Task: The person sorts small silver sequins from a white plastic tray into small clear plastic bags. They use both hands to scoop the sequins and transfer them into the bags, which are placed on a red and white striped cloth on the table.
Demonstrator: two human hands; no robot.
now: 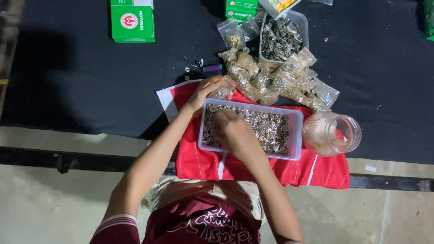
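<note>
Right hand [233,131] is curled knuckles-up down in the clear tub [296,135] of small metal rings, fingers bunched, can't tell on what. Left hand [204,92] reaches past the tub's far-left corner, pinching a little filled plastic bag [222,90].

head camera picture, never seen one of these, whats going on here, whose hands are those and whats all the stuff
This is one picture from a camera worn on a person's head, looking down at their own two bare hands. No machine is involved. The right hand reaches into a clear plastic tray full of small metal rings, its fingers down among them. The left hand holds a small clear bag at the tray's far edge. The tray sits on a red cloth over a black surface. Beyond lie many filled little bags, a second tub of metal parts, green boxes and a clear jar on its side.
</note>
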